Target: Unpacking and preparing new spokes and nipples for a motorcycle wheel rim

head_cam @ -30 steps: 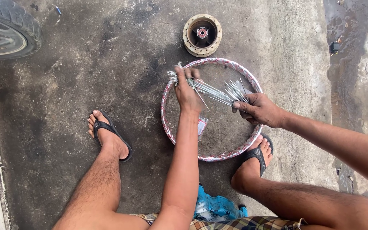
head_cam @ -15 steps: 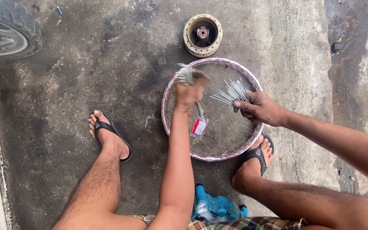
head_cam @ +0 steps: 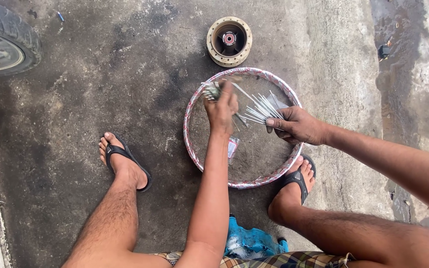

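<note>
Squatting over the wheel rim (head_cam: pixel 192 111) on the floor, the right hand (head_cam: pixel 298 125) clamps its fingers around fanned spokes (head_cam: pixel 263 109) so the left hand (head_cam: pixel 221 105), fingers pinching a small bunch (head_cam: pixel 211 91), can draw from them.

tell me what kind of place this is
Probably an outdoor or open-fronted wheel repair spot, worked at ground level. A bare rim lies flat on stained concrete, a hub sits beside it, the right hand holds a bundle of spokes, and a tyre shows at the corner.
</note>
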